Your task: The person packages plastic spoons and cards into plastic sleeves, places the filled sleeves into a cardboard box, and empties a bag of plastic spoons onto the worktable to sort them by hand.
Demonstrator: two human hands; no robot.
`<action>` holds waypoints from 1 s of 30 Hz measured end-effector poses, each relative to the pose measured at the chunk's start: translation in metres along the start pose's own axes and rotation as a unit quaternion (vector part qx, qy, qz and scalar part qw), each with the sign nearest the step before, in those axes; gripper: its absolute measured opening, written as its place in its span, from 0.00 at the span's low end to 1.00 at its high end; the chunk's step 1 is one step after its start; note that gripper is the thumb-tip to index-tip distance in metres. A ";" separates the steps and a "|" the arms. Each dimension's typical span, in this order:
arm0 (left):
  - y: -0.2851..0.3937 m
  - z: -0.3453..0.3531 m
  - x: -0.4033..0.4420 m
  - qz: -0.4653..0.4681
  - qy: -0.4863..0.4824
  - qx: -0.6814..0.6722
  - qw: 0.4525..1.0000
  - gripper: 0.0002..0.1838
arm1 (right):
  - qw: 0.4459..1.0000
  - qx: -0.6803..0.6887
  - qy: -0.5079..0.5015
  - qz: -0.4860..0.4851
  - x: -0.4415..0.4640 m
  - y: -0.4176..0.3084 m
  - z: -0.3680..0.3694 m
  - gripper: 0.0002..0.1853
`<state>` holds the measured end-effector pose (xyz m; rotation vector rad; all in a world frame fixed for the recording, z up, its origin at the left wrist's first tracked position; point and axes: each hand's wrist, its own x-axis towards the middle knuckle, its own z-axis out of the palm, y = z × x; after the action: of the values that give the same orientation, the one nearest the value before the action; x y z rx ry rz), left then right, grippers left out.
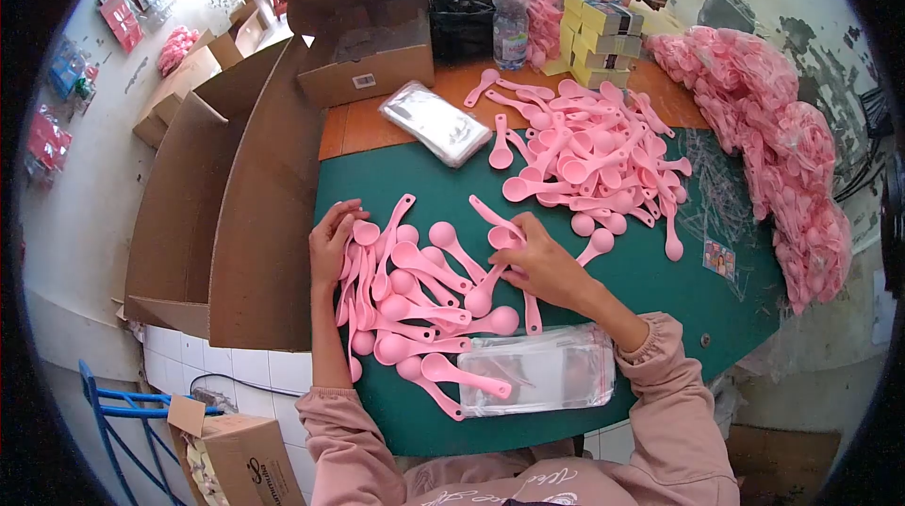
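Note:
My right hand (547,265) has its fingers pinched on a pink measuring spoon (480,298), with other spoons close under the fingertips. At the left edge of the nearer pile of pink spoons (405,284), my left hand (332,240) is curled against a pink spoon (366,232); part of its grip is hidden. Just below the pile lies a stack of clear plastic bags (542,369), and a few spoon handles overlap its left side. A larger heap of pink spoons (599,152) spreads over the far part of the green mat (650,298).
Open cardboard boxes (264,195) stand along the left side. Another packet of clear bags (436,123) lies at the back, near a water bottle (510,16) and stacked yellow-edged cards (599,34). Bagged pink items (764,129) are heaped along the right edge.

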<state>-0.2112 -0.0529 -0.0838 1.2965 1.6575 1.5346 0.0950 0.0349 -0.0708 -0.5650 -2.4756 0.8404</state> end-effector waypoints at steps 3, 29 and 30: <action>-0.002 -0.001 0.000 -0.010 0.000 -0.003 1.000 0.13 | 1.000 0.004 0.015 -0.010 -0.001 0.003 -0.004 0.14; -0.002 -0.001 0.001 -0.004 0.003 0.006 1.000 0.12 | 0.984 -0.142 -0.064 -0.092 0.076 0.003 -0.061 0.20; -0.001 0.000 0.000 -0.007 0.005 0.004 1.000 0.12 | 0.978 -0.098 -0.098 -0.158 0.072 0.000 -0.033 0.22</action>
<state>-0.2119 -0.0526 -0.0842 1.2816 1.6769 1.5296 0.0544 0.0867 -0.0267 -0.1455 -2.7482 0.5524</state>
